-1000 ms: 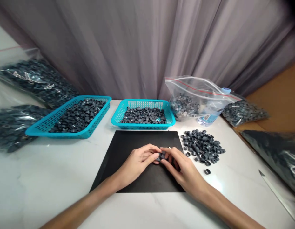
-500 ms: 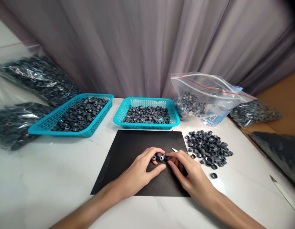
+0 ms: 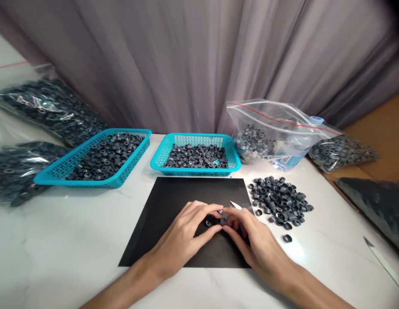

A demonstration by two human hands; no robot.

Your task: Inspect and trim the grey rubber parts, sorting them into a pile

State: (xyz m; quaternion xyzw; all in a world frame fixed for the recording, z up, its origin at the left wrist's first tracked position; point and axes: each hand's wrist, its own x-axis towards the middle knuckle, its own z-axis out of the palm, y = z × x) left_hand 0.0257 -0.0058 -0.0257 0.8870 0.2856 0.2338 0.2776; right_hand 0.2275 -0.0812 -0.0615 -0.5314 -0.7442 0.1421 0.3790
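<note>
My left hand (image 3: 189,234) and my right hand (image 3: 254,238) meet over a black mat (image 3: 144,231), thumbs and forefingers nearly touching. A small dark grey plastic ring (image 3: 220,212) is pinched between the fingertips of both hands. Several more dark grey ring-shaped pieces (image 3: 213,221) sit in the hollow between the hands, partly hidden by fingers. From behind my right forefinger a pointed metal blade (image 3: 236,205) sticks out; its other end is hidden, so I cannot tell whether the hand holds it.
Two turquoise baskets (image 3: 122,182) (image 3: 196,172) hold many dark pieces. A loose pile of rings (image 3: 279,201) lies right of the mat, a single ring (image 3: 287,238) nearer. Filled plastic bags (image 3: 51,105) (image 3: 257,143) flank the baskets. A bottle (image 3: 287,159) and a knife (image 3: 382,262) are at right.
My fingertips have drawn together around a ring. The loose pieces near my left fingers are now more covered. The whole view has shifted slightly.
</note>
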